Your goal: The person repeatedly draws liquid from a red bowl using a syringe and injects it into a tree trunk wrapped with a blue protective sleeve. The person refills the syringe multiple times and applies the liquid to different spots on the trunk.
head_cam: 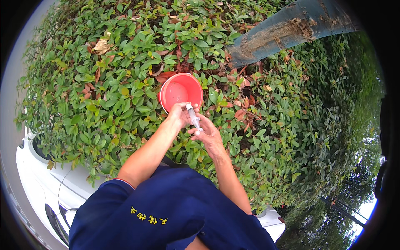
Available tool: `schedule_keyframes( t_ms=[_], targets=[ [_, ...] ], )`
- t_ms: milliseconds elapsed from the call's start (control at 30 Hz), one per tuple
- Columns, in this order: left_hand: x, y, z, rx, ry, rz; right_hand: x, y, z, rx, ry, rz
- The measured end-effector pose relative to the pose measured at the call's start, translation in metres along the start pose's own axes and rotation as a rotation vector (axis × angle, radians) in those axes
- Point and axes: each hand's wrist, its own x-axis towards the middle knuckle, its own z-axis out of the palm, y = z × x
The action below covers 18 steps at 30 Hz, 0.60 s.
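Note:
A plastic syringe (pixel 194 120) lies between my two hands, its plunger drawn partly out. My left hand (pixel 180 115) has its fingers around the white-capped front end of the barrel. With my right hand (pixel 208 133) I grip the plunger end, thumb and fingers at the flange. Just beyond my left hand a red plastic bucket (pixel 191 82) rests tilted on the hedge (pixel 131 103), its open mouth towards me. A little clear liquid or a wet sheen seems to show at its bottom.
A tree trunk (pixel 281 34) in torn dark wrapping rises from the hedge at the upper right. White cars stand close by, one (pixel 37 178) at the lower left and part of another (pixel 271 220) at the lower right. Dry brown leaves (pixel 102 47) lie on the hedge.

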Motion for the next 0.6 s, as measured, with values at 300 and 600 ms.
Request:
schedule_keyframes(
  t_ms=[300,600],
  targets=[
    [0.022,0.010,-0.001,-0.099,0.062,0.017,0.021,-0.002,0.005,0.033,-0.058,0.026],
    [0.039,0.010,-0.002,-0.248,0.093,0.000,0.028,0.007,-0.005,-0.036,-0.030,0.007]
  ],
)
